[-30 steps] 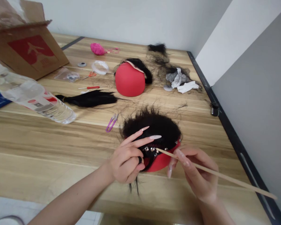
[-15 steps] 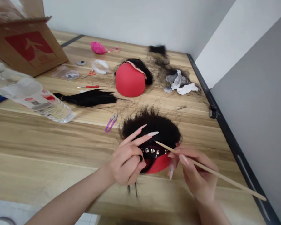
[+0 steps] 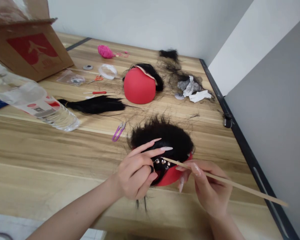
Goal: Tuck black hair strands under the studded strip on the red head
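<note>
Apparent hair-hooking: right hand (image 3: 208,188) pinches thin pale wooden stick (image 3: 240,185) at black, short-haired wig (image 3: 162,131); left hand (image 3: 135,173): 2 fingers spread, grip unclear. Next move needs steady tip.

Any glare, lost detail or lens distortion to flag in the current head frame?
Head view: glints on the clear bottle and the studs by the tip of the wooden stick; head view: the middle of the nearer black hair goes nearly solid dark, strands showing mostly at its edges; head view: the cardboard box looks skewed, probably wide-angle stretch.
</note>
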Motion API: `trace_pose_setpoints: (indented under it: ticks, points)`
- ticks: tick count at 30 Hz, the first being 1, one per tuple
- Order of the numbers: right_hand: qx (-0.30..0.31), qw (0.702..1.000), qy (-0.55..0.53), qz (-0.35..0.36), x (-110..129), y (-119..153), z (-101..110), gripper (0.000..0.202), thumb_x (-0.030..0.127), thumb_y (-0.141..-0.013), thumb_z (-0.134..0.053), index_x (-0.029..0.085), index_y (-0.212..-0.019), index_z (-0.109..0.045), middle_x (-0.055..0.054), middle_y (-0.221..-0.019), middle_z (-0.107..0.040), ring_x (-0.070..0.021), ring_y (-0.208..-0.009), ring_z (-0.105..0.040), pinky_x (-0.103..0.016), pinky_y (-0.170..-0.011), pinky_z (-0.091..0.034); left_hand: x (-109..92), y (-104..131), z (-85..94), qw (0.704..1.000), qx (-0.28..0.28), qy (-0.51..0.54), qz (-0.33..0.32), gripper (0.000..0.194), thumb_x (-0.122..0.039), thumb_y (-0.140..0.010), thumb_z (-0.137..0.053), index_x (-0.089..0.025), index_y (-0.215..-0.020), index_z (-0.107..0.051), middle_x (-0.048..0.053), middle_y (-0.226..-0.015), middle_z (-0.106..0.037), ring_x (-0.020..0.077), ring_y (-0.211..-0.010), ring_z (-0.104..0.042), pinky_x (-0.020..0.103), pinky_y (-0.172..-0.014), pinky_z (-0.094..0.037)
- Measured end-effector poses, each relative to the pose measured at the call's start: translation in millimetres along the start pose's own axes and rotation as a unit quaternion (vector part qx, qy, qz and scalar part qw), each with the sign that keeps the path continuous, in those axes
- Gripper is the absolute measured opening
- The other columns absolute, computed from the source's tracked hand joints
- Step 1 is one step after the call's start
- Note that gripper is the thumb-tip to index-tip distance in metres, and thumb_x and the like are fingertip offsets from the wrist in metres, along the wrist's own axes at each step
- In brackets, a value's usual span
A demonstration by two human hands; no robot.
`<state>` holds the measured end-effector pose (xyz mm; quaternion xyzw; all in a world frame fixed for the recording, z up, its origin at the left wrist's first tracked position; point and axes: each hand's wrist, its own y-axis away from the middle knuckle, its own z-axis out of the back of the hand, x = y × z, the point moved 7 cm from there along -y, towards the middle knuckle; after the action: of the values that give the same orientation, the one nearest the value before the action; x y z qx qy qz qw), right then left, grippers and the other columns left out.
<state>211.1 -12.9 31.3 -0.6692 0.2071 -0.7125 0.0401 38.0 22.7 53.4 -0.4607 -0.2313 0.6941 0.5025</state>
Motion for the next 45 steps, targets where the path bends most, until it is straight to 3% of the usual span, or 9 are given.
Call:
trace_pose_setpoints:
  ticks: [9, 17, 28, 40, 45]
  points:
    - [0.017, 0.998, 0.064, -0.008, -2.9, 3.0, 2.2, 0.014, 0.012, -0.084, -0.063, 0.020, -0.090, -0.072, -0.004, -0.080, -0.072, -0.0190, -0.064, -0.068, -0.031, -0.057, -0.054, -1.5, -1.2, 1.6, 1.000, -0.003, -0.004, 0.001, 0.022, -0.008, -0.088, -0.040, -0.014, -0.069, -0.048, 0.003, -0.067, -0.055, 0.0289, -0.109, -0.064, 0.054, -0.099, -0.052]
    - [0.024, 0.996, 0.091, 0.011, 3.7, 0.0, -1.8, 0.016, 0.012, -0.084, -0.063, 0.023, -0.090, -0.072, 0.000, -0.075, -0.070, -0.0137, -0.057, -0.063, -0.026, -0.055, -0.052, -1.0, -1.4, 1.1, 1.000, 0.004, -0.014, 0.002, 0.021, -0.009, -0.089, -0.040, -0.016, -0.071, -0.048, 0.003, -0.069, -0.060, 0.0273, -0.108, -0.064, 0.055, -0.098, -0.052]
    - [0.002, 0.999, 0.054, -0.002, -0.2, -1.0, -0.5, 0.011, 0.013, -0.083, -0.064, 0.019, -0.088, -0.072, -0.003, -0.071, -0.071, -0.0131, -0.047, -0.063, -0.024, -0.044, -0.053, -1.9, -1.7, 2.2, 1.000, -0.004, -0.009, -0.012, 0.020, -0.007, -0.087, -0.042, -0.013, -0.069, -0.049, 0.003, -0.068, -0.054, 0.0285, -0.107, -0.064, 0.054, -0.100, -0.051]
    - [-0.032, 0.999, 0.000, -0.023, -7.4, -1.3, 1.0, 0.015, 0.010, -0.082, -0.066, 0.019, -0.091, -0.073, -0.003, -0.072, -0.074, -0.0139, -0.044, -0.064, -0.024, -0.042, -0.054, -1.3, -0.8, -0.4, 1.000, 0.006, -0.015, -0.002, 0.023, -0.009, -0.090, -0.036, -0.014, -0.070, -0.047, 0.003, -0.069, -0.054, 0.0270, -0.109, -0.064, 0.054, -0.099, -0.051]
    - [-0.009, 0.999, -0.037, -0.035, -13.9, 2.0, 1.4, 0.015, 0.017, -0.088, -0.061, 0.020, -0.097, -0.072, -0.006, -0.077, -0.075, -0.0148, -0.048, -0.064, -0.027, -0.043, -0.055, -1.7, -0.3, 0.3, 1.000, 0.009, -0.011, 0.002, 0.024, -0.011, -0.091, -0.036, -0.014, -0.071, -0.049, 0.004, -0.069, -0.057, 0.0275, -0.109, -0.063, 0.055, -0.099, -0.050]
